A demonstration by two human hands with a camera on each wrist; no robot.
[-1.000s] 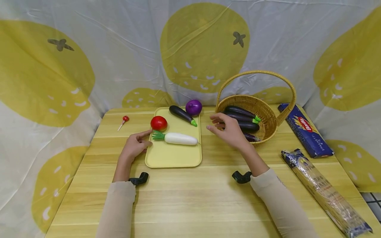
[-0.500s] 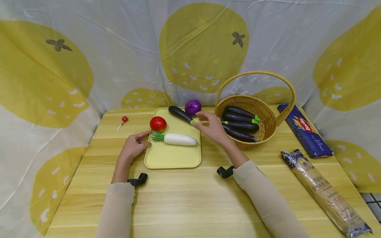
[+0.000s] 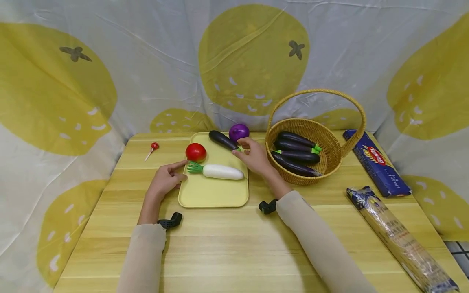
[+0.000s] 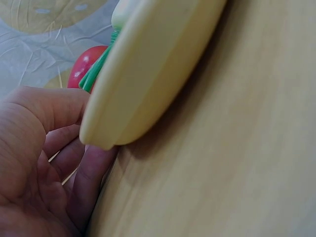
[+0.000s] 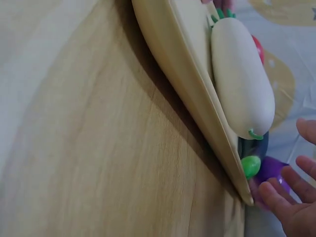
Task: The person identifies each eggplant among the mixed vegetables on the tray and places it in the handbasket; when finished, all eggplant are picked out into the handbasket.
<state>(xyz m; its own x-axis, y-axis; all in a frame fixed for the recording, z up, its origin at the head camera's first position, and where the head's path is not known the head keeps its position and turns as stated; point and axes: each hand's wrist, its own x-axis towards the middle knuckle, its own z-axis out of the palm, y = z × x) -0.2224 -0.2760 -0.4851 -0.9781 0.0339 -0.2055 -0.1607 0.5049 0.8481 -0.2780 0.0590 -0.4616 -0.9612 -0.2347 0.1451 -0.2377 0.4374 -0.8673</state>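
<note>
My left hand (image 3: 165, 179) holds the left edge of a yellow tray (image 3: 212, 197), its thumb at the rim. Seen from the left wrist, its fingers (image 4: 96, 165) lie under the tray's edge. My right hand (image 3: 255, 156) is over the tray's right edge, fingers spread with nothing between them, near the green end of an eggplant (image 3: 221, 139). A white radish (image 3: 222, 171) with green leaves lies across the tray, and a red tomato (image 3: 196, 152) sits at its left edge. Behind the eggplant is a purple onion (image 3: 239, 132), at the tray's back right corner.
A wicker basket (image 3: 331, 142) with a tall handle stands right of the tray, several eggplants (image 3: 298, 156) inside. Farther right lie a blue spaghetti box (image 3: 382, 165) and a long pasta packet (image 3: 399, 238). A red lollipop (image 3: 154, 145) lies at the left. A patterned curtain (image 3: 157, 65) hangs behind.
My right hand has moved left from over the basket's left side to the eggplant's green end at the tray. The left hand has stayed at the tray's edge.
</note>
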